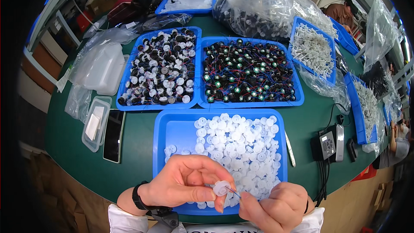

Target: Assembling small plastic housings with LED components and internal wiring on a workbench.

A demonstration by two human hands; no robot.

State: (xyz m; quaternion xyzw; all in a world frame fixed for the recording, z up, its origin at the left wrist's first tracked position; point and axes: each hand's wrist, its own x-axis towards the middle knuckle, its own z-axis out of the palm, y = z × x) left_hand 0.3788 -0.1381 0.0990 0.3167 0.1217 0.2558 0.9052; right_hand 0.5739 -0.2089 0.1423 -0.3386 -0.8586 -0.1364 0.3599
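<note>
Between the thumb and fingers of my left hand (183,183) is a small round white plastic cap (221,188). Thin red and blue wires (233,191) run from it to my right hand (276,207), whose thumb and forefinger are pinched on their ends. Whether a motor sits behind the cap is hidden by my fingers. Both hands are over the near edge of a blue tray (172,129), which holds many loose translucent white caps (241,146), heaped mostly toward its middle and right.
Behind stand a blue tray (252,104) of black wired parts and another (155,107) of white-capped ones. To the left lie a phone (114,136) and a clear plastic box (95,123). Tweezers (290,149) and a black powered device (328,144) are at right. Other people sit farther off.
</note>
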